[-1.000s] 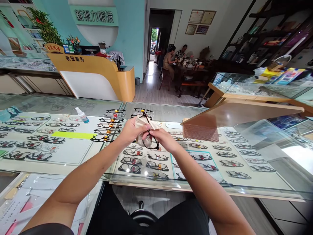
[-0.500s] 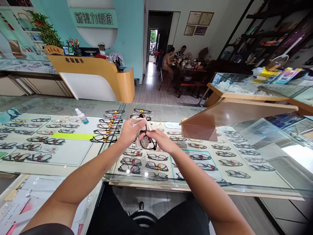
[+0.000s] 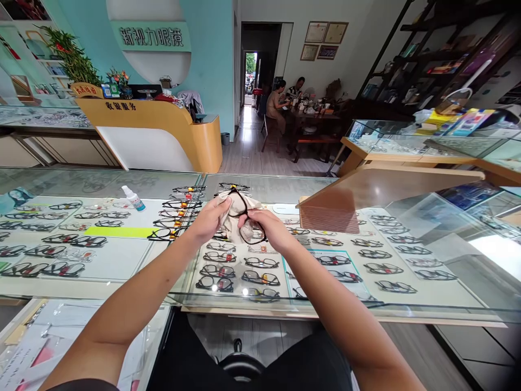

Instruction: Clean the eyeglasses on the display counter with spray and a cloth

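My left hand (image 3: 208,218) pinched on the beige cloth (image 3: 233,227) | my right hand (image 3: 266,227) clamped on the black glasses (image 3: 253,234), cloth against one lens | both held over the glass counter (image 3: 280,187) | spray bottle (image 3: 133,198) well left.

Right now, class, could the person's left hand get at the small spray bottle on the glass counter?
Probably yes: the spray bottle seems to sit atop the glass counter, left of the left hand, nothing between. But that hand grips a cloth on black-framed glasses.
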Demonstrator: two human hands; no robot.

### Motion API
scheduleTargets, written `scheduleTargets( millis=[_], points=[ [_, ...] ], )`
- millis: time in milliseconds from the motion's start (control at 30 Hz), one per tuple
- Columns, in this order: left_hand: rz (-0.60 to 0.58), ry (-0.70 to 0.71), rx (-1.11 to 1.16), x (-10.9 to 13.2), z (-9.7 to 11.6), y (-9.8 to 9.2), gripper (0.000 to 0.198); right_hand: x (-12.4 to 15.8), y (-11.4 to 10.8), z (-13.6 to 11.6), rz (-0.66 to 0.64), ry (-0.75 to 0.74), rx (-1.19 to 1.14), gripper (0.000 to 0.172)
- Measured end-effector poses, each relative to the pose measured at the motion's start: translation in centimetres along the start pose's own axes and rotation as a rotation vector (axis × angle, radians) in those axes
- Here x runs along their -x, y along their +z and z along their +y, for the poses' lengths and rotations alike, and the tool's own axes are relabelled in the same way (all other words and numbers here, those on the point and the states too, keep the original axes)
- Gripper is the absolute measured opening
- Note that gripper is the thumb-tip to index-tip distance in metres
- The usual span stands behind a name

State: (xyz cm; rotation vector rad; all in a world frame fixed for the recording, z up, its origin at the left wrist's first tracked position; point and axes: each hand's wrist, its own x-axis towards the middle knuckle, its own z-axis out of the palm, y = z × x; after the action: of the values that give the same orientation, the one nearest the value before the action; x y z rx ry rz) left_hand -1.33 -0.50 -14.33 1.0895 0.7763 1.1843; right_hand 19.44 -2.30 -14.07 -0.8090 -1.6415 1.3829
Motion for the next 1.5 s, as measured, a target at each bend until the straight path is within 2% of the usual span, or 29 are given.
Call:
scheduleTargets(
  millis=[100,167,267,367,500,700,833,1000,1100,1367,1500],
  points=[
    [-0.099,-0.044,-0.032,0.2,0.4,-0.3,0.068,0.0,-0.3,0.2,0.052,0.019,-0.023,0.045],
    [-0.158,-0.013,-0.079,0.3,0.4,-0.3,0.067,-0.1,-0.3,0.4,0.052,0.034,-0.051,0.044],
    [-0.211,0.084,-0.155,0.5,0.4,0.0,0.058,-0.3,0.0,0.8,-0.007,0.049,-0.133,0.044],
    [-0.227,0.123,-0.196,0.6,0.5,0.6,0.056,-0.3,0.6,1.2,-0.08,0.023,-0.189,0.044],
    [-0.143,0.132,-0.194,0.8,0.6,1.4,0.06,0.0,1.1,1.8,-0.118,0.03,-0.181,0.048],
    [0.176,0.264,-0.217,1.2,-0.3,1.9,0.057,0.2,2.1,2.2,-0.11,0.036,-0.153,0.054],
    [0.179,0.25,-0.174,0.9,-0.8,1.6,0.065,0.3,2.4,2.0,-0.083,0.017,-0.141,0.054],
    [0.207,0.205,-0.076,0.4,-0.6,1.2,0.075,0.4,1.8,1.1,-0.026,-0.054,-0.074,0.048],
    [0.194,0.162,-0.005,0.3,-0.3,1.1,0.074,0.4,1.3,0.7,0.034,-0.104,-0.027,0.044],
    [0.234,0.004,0.23,-0.5,-0.4,0.3,0.05,0.0,0.1,1.3,0.327,-0.204,0.079,0.045],
    [0.223,0.026,0.278,-0.8,-0.5,0.2,0.043,0.4,0.0,0.8,0.437,-0.26,0.171,0.04]
  ],
)
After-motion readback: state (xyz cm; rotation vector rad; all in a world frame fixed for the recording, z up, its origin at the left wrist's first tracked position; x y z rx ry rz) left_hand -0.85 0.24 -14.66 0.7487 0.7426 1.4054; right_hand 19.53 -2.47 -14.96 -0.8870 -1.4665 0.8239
